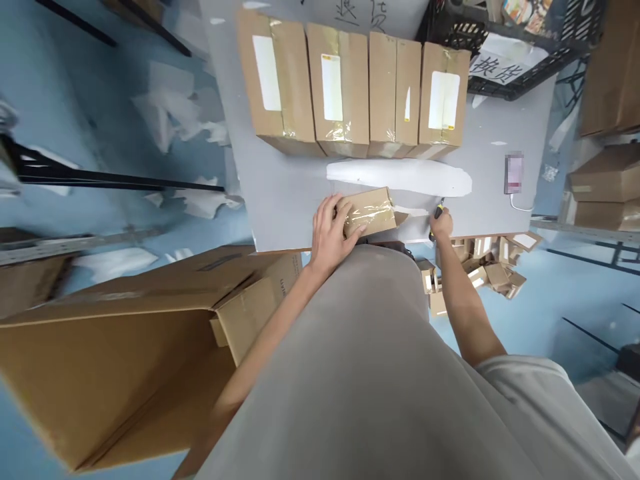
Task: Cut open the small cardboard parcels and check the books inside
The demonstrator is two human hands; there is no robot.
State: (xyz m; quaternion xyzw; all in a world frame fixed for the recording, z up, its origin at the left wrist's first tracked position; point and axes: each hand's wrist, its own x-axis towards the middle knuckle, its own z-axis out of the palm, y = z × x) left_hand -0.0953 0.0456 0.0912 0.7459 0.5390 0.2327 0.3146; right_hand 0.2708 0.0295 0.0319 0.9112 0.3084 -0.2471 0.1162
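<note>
Grey table (280, 220): your left fingers (329, 209) clasp a box (371, 210); if it shifts, the cutter (439, 211) inside your right fist (443, 225) may slip.

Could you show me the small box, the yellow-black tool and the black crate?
Small box (373, 211): head view, the taped face.
Yellow-black tool (439, 212): head view, the handle.
Black crate (457, 32): head view, the perforated wall.

Cannot read carton labels (332, 88). Find phone screen (514, 172) pixelated beyond reading. Note large open carton (125, 380) cut off by left edge, yellow-and-black cutter (439, 212) partly hidden by right hand (442, 225).
</note>
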